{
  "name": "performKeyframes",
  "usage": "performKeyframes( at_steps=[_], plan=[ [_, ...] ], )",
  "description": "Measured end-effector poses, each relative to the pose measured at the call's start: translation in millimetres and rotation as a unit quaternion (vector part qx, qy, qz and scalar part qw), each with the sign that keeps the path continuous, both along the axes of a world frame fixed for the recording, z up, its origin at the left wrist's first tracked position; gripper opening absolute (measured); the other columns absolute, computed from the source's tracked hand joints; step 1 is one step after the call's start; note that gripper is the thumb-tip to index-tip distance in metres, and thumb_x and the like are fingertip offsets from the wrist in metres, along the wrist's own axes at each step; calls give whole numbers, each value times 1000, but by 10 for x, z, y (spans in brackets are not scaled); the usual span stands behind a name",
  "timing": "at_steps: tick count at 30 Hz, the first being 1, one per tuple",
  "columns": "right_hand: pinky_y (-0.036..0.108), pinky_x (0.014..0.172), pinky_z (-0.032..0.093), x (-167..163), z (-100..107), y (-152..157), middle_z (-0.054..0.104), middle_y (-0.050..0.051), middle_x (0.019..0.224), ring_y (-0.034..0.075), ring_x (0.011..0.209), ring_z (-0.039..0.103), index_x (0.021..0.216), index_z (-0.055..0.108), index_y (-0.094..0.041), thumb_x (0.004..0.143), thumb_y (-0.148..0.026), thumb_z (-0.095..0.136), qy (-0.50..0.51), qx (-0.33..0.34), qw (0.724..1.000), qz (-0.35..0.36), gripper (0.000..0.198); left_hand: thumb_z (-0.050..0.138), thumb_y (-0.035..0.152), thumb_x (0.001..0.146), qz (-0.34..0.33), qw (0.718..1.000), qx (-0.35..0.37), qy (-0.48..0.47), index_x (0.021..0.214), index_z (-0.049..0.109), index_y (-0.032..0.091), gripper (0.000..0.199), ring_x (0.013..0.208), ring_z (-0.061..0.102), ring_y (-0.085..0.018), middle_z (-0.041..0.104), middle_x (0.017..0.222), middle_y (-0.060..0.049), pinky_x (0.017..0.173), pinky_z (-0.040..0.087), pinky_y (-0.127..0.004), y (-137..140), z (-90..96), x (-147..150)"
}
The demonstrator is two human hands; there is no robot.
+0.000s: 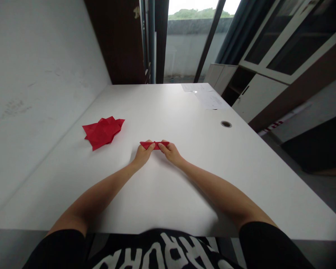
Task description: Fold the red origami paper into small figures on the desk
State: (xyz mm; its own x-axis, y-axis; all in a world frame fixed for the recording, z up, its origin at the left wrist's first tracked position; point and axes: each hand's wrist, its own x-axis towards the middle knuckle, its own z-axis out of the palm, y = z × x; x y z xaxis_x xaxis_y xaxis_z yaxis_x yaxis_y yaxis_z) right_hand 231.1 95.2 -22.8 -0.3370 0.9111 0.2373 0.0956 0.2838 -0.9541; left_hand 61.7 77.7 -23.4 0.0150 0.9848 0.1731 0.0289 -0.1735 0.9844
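Note:
Between my two hands is a small piece of folded red paper [156,145], long and narrow with pointed ends. My left hand [144,152] pinches its left part, thumb on the near side. On its right part, my right hand [170,151] grips in the same way, the two thumbs a short gap apart. The fingers behind the paper are mostly hidden. Both hands are over the middle of the white table [162,194]. To the left lies a flat pile of creased red paper [103,130] with jagged points, apart from both hands.
A white wall [44,93] runs along the table's left side. Printed sheets [210,100] lie at the far right corner, and a round cable hole [226,124] is set in the tabletop nearer me. Beyond the right edge stand white cabinets [260,93].

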Motion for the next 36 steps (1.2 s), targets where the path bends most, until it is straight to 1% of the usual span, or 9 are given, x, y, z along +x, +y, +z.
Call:
performKeyframes(
  at_steps=[4, 7, 11, 15, 19, 26, 29, 33, 36],
  plan=[
    [27, 59, 30, -3, 17, -31, 43, -5, 62, 11, 59, 39, 67, 47, -21, 96, -56, 51, 5, -18, 1000, -7, 45, 62, 49, 90, -20, 1000, 14, 19, 74, 56, 19, 35, 63, 43, -12, 48, 63, 4, 64, 37, -26, -2, -11, 10],
    [27, 58, 28, -2, 38, -48, 40, -5, 61, 11, 59, 36, 66, 44, -21, 96, -58, 50, -4, -15, 1000, -3, 48, 63, 48, 88, -32, 999, -16, -13, 75, 56, 19, 33, 60, 41, -11, 46, 62, 5, 60, 35, -25, -6, -5, 29],
    [27, 59, 28, -2, 69, -60, 38, -4, 64, 12, 62, 34, 68, 45, -21, 96, -60, 49, -15, 4, 1000, 14, 48, 60, 43, 88, -25, 998, -43, -29, 66, 51, 19, 34, 58, 39, -11, 43, 59, 4, 58, 34, -25, -15, 48, 22],
    [27, 57, 27, -9, 60, -67, 36, -5, 62, 11, 61, 32, 68, 43, -21, 94, -61, 51, -6, -15, 1000, 14, 48, 62, 48, 87, -1, 998, -50, -28, 68, 52, 19, 35, 66, 47, -12, 50, 66, 2, 65, 41, -25, -10, 57, 11],
    [27, 56, 26, -22, 25, -67, 36, -5, 61, 11, 59, 32, 66, 43, -21, 94, -61, 51, 9, -48, 999, 24, 49, 62, 55, 87, -20, 999, -37, -20, 69, 51, 19, 42, 67, 47, -12, 49, 67, 2, 64, 42, -24, 7, 11, 15],
    [28, 58, 27, -10, 46, -66, 37, -4, 64, 11, 61, 33, 68, 45, -21, 95, -62, 48, -13, -14, 999, 33, 49, 68, 54, 83, -19, 995, -78, -54, 72, 58, 18, 40, 70, 50, -12, 55, 71, 1, 65, 42, -24, -1, 46, 48],
    [27, 58, 27, -6, 33, -61, 36, -5, 63, 11, 61, 33, 67, 44, -21, 95, -62, 48, -8, -19, 999, 29, 50, 68, 55, 83, -23, 994, -89, -64, 75, 61, 17, 39, 70, 51, -12, 57, 73, 0, 65, 42, -24, -2, 47, 56],
    [27, 57, 25, -14, 6, -54, 36, -5, 62, 11, 59, 32, 66, 43, -21, 94, -62, 48, 6, -51, 998, 28, 50, 64, 57, 87, -50, 996, -63, -33, 70, 58, 17, 44, 63, 45, -11, 51, 65, 2, 60, 38, -24, 16, 7, 33],
    [27, 58, 27, -17, 24, -58, 37, -4, 63, 11, 61, 33, 67, 45, -21, 95, -62, 47, 5, -37, 999, 22, 50, 64, 58, 87, -53, 997, -44, -29, 68, 57, 17, 46, 62, 44, -11, 49, 63, 2, 60, 38, -24, 32, -24, 21]
  ],
)
